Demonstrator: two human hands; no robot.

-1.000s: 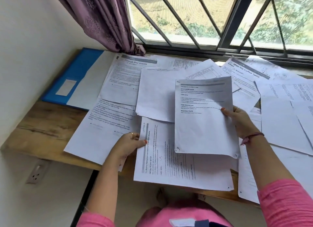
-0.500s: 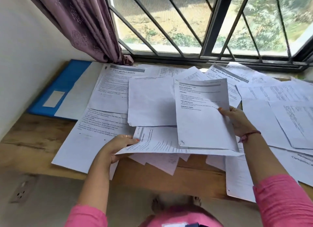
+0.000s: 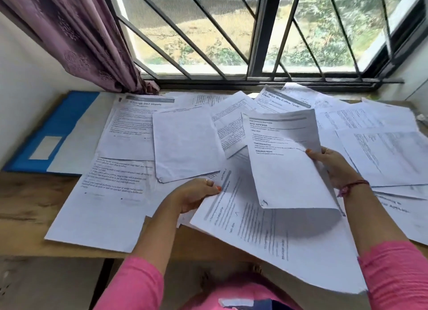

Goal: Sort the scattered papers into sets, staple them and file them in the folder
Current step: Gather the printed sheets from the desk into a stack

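Gathering pages: right hand [image 3: 333,168] pinches a raised sheet [image 3: 287,161] at centre right; left hand [image 3: 196,196] grips a larger page [image 3: 266,235] below. Best match headings before stacking. Blue folder [image 3: 58,129] lies upper left.

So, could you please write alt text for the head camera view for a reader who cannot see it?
A person's right hand holds up a printed sheet while the left hand lifts a larger sheet beneath it. Scattered papers cover a wooden desk under a barred window, with a blue folder at left.
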